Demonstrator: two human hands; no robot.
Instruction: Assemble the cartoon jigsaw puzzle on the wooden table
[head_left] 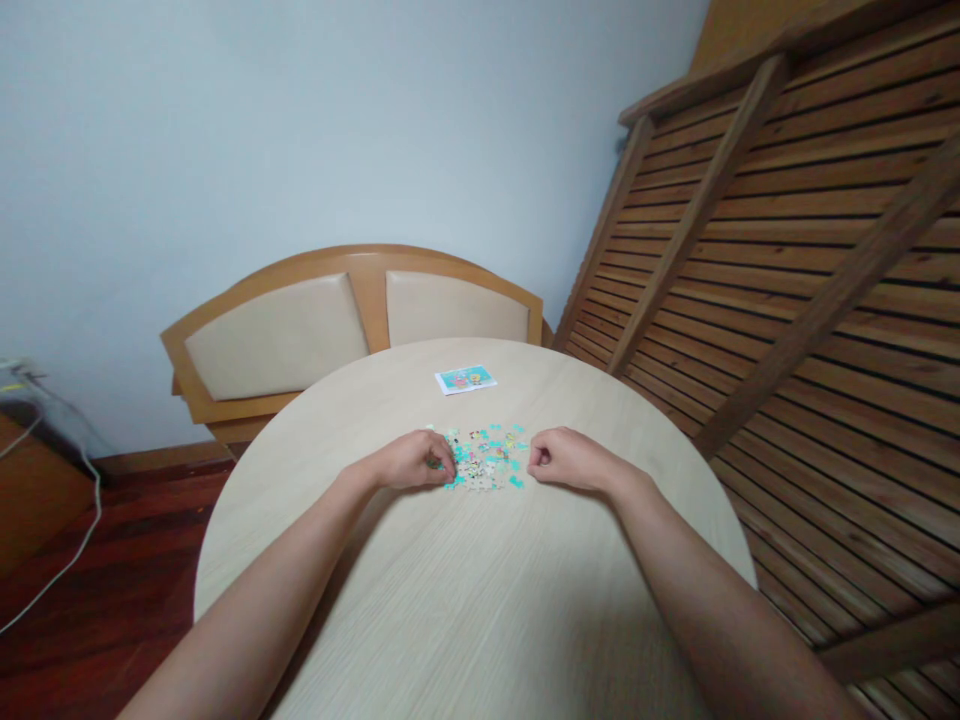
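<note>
Loose jigsaw puzzle pieces (480, 468), teal, pale and multicoloured, lie spread over the middle of the round table. At the left edge of the pieces is my left hand (416, 460), its fingers curled and the thumb against them right beside teal pieces. On the other side, my right hand (570, 459) rests just off the pieces with finger and thumb pinched together. Whatever either pinch holds is hidden or too small to make out. Behind the pieces lies a small picture card (466, 379) with a teal background and cartoon figures.
The pale wooden table (450, 600) has a curved edge. Close behind it stands a headboard (367, 260) with cream panels, against a white wall. Wooden slats (750, 260) lean at the right. A white cable (96, 500) hangs at the left above the dark red floor.
</note>
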